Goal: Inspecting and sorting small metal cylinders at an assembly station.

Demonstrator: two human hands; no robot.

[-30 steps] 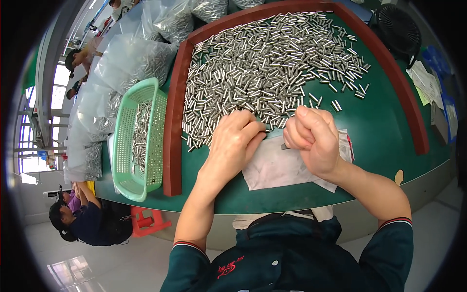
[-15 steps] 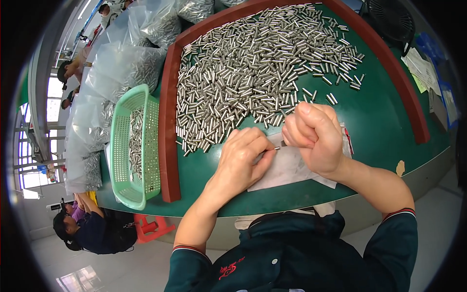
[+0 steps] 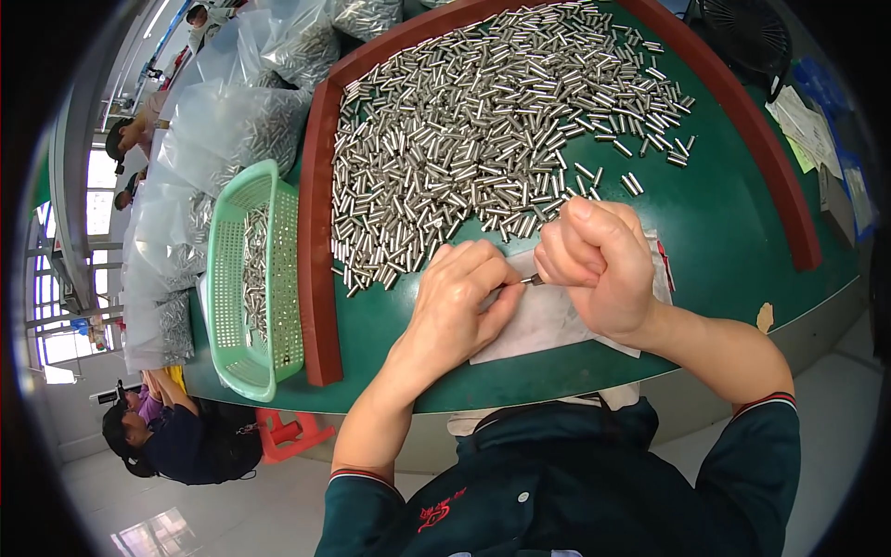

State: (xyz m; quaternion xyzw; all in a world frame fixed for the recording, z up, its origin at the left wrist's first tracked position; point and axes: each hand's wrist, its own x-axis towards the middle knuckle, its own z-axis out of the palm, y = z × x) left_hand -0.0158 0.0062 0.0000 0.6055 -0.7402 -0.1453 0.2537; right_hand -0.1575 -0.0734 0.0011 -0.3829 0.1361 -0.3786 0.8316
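My left hand (image 3: 462,295) is closed in a pinch, with thumb and forefinger on a small metal pin (image 3: 523,281) that is mostly hidden. Closed in a fist, my right hand (image 3: 603,265) grips a slim tool (image 3: 535,278); just its dark tip end shows, up against the pin's end. Whether the two touch or merely line up I cannot tell. Both hands are over a whitish sheet (image 3: 531,330) on the green tabletop (image 3: 733,227). Beyond them spreads a wide heap of short shiny metal pins (image 3: 464,139).
A dark red raised border (image 3: 320,269) frames the heap. Left of it stands a green perforated basket (image 3: 221,306) with pins inside, beside clear bags (image 3: 200,125) of metal parts. A black fan (image 3: 742,37) and papers (image 3: 803,130) are at the far right. Other people sit at left.
The tool's tip in my right hand has come over to the end of the pin in my left; before, a small gap lay between them. Both hands stay nearly in place.
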